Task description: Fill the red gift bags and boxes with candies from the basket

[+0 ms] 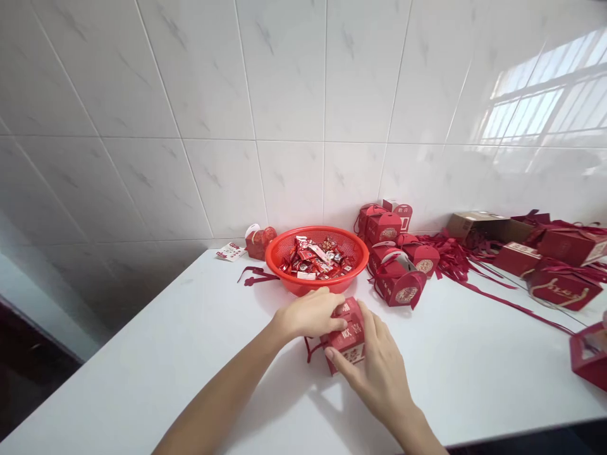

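A small red gift box point(349, 332) with pale lettering stands on the white table in front of me, held between both hands. My left hand point(313, 314) is closed over its left and far side, thumb on the top; its fingertips are partly hidden. My right hand point(377, 357) wraps round the right side, with its thumb at the near edge. A dark red ribbon point(310, 349) trails from the box's left side. Just beyond my hands sits a red plastic basket point(284, 281) holding many wrapped candies point(320, 256).
Several red gift boxes point(396, 284) stand right of the basket, beside a heap of red ribbons point(448, 256). A cardboard box point(474, 221) and more red boxes point(564, 284) lie farther right. At the far right edge is part of a hand point(604, 319) by another red box point(590, 360).
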A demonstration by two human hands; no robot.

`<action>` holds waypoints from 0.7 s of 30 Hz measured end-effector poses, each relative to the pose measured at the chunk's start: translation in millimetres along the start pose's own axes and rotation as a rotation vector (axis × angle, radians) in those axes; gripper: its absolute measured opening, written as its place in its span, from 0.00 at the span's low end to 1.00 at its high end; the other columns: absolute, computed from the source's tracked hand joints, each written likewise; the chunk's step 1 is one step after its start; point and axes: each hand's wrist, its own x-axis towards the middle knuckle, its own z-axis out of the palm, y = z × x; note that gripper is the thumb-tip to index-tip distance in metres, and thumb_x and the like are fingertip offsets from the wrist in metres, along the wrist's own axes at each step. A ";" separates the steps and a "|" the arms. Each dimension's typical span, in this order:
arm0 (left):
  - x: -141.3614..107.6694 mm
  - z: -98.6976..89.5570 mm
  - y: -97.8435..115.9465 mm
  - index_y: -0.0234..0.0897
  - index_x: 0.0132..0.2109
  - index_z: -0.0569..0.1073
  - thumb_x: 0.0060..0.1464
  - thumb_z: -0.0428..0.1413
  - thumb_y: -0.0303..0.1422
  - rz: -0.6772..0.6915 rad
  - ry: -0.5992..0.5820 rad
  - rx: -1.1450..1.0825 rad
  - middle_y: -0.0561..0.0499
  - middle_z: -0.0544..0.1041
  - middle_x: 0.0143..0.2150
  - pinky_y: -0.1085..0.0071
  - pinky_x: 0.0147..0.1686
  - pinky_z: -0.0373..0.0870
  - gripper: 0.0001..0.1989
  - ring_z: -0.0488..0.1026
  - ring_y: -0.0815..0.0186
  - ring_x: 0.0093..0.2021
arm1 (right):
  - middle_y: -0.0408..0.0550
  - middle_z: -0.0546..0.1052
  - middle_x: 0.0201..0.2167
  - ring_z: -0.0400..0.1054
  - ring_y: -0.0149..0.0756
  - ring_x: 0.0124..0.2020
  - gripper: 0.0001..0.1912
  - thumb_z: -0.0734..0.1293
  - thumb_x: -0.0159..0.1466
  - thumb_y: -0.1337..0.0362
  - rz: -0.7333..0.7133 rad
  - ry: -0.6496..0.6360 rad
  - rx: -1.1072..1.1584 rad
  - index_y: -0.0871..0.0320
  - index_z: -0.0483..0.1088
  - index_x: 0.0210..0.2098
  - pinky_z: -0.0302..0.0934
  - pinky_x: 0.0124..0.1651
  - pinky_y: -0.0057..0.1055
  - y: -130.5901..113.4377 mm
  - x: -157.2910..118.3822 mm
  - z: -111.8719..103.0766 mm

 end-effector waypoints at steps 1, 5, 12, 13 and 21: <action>-0.6 0.4 1.8 0.39 0.42 0.70 0.61 0.53 0.41 0.047 -0.021 -0.002 0.47 0.73 0.40 0.67 0.36 0.64 0.10 0.72 0.55 0.45 | 0.60 0.73 0.56 0.71 0.56 0.52 0.41 0.69 0.61 0.47 0.017 0.025 -0.030 0.55 0.52 0.67 0.71 0.48 0.50 -0.5 -6.0 -0.1; -3.0 -2.5 3.0 0.40 0.50 0.74 0.61 0.56 0.43 0.325 -0.129 -0.091 0.46 0.73 0.47 0.68 0.41 0.67 0.15 0.74 0.57 0.47 | 0.57 0.73 0.55 0.71 0.52 0.52 0.36 0.67 0.62 0.50 0.037 0.082 -0.055 0.54 0.55 0.65 0.70 0.50 0.47 17.5 -21.3 -24.5; -6.0 -14.0 -5.5 0.37 0.56 0.73 0.61 0.57 0.37 0.407 -0.025 -0.264 0.44 0.72 0.54 0.71 0.42 0.70 0.17 0.77 0.62 0.47 | 0.60 0.76 0.48 0.72 0.57 0.46 0.40 0.68 0.53 0.39 0.345 0.334 -0.207 0.58 0.67 0.56 0.67 0.48 0.51 108.3 -6.3 -117.6; -6.1 -15.5 -6.4 0.36 0.55 0.74 0.61 0.57 0.37 0.394 -0.010 -0.256 0.44 0.73 0.53 0.71 0.42 0.70 0.17 0.77 0.61 0.47 | 0.61 0.75 0.50 0.71 0.59 0.49 0.41 0.68 0.52 0.38 0.397 0.370 -0.233 0.59 0.67 0.56 0.65 0.50 0.53 123.0 3.7 -126.0; -1.8 -14.7 -12.6 0.36 0.55 0.74 0.60 0.57 0.37 0.325 -0.070 -0.244 0.43 0.76 0.54 0.71 0.43 0.70 0.18 0.77 0.60 0.49 | 0.61 0.75 0.49 0.70 0.53 0.48 0.39 0.68 0.50 0.41 0.381 0.272 -0.118 0.61 0.66 0.53 0.64 0.50 0.45 214.6 92.4 -98.3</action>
